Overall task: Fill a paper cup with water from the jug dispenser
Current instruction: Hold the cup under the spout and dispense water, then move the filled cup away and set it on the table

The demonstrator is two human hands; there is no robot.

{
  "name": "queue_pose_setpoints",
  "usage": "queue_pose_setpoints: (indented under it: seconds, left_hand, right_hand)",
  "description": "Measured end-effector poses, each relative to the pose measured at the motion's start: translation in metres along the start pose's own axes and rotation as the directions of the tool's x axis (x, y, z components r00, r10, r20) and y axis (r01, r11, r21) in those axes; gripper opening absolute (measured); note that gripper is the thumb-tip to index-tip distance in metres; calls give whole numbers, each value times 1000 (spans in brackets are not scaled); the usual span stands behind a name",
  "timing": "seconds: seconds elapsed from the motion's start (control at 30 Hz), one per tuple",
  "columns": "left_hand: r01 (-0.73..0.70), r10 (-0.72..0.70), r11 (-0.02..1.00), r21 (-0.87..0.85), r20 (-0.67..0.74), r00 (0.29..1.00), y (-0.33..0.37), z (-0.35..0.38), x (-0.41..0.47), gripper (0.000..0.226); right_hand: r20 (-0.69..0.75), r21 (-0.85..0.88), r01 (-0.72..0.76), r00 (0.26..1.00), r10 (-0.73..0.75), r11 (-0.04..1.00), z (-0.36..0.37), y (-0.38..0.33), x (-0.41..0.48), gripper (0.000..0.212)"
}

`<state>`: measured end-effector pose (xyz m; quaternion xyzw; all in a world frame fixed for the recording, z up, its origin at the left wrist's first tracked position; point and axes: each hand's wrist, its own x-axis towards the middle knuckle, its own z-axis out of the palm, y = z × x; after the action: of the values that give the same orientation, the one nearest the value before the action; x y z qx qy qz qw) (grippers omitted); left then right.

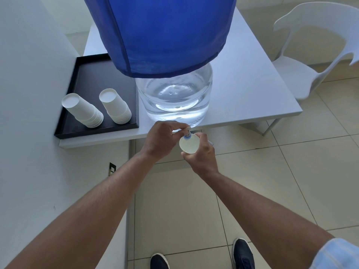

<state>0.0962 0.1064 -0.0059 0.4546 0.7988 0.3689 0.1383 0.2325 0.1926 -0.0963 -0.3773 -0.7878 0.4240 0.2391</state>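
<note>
A clear water jug [174, 98] with a blue cloth cover [161, 32] stands at the front edge of a white table [252, 90]. Its small tap [186, 133] juts out over the edge. My left hand [161, 140] grips the tap from the left. My right hand [200, 154] holds a white paper cup [188, 145] upright right under the tap's spout. Whether water runs, or how much is in the cup, I cannot tell.
A black tray [81, 74] on the table's left holds two upside-down stacks of paper cups [83, 111] [116, 105]. A white wall [29, 113] is close on the left. A white plastic chair [310, 55] stands at the right. Tiled floor and my shoes [242, 253] are below.
</note>
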Motion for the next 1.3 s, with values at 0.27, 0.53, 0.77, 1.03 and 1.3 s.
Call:
queue_pose_setpoints:
  seconds: [0.27, 0.53, 0.77, 1.03, 1.3]
  left_hand:
    - [-41, 44, 997, 65, -36, 998, 1, -1, -1, 16]
    - [-123, 132, 986, 110, -77, 988, -1, 1, -2, 14]
    - [-275, 313, 930, 245, -134, 940, -6, 6, -9, 13]
    - [-419, 478, 839, 346, -103, 872, -19, 9, -20, 11]
    - [-406, 459, 869, 282, -157, 874, -19, 11, -21, 11]
  right_hand:
    - [-6, -13, 8, 1000, -9, 1000, 1, -2, -1, 69]
    - [-10, -19, 1, 1000, -1, 1000, 2, -1, -2, 68]
    - [-6, -15, -10, 1000, 10, 1000, 0, -2, -1, 66]
    - [-5, 1, -43, 999, 43, 999, 1, 0, -5, 67]
    - [6, 2, -39, 999, 39, 999, 1, 6, -9, 67]
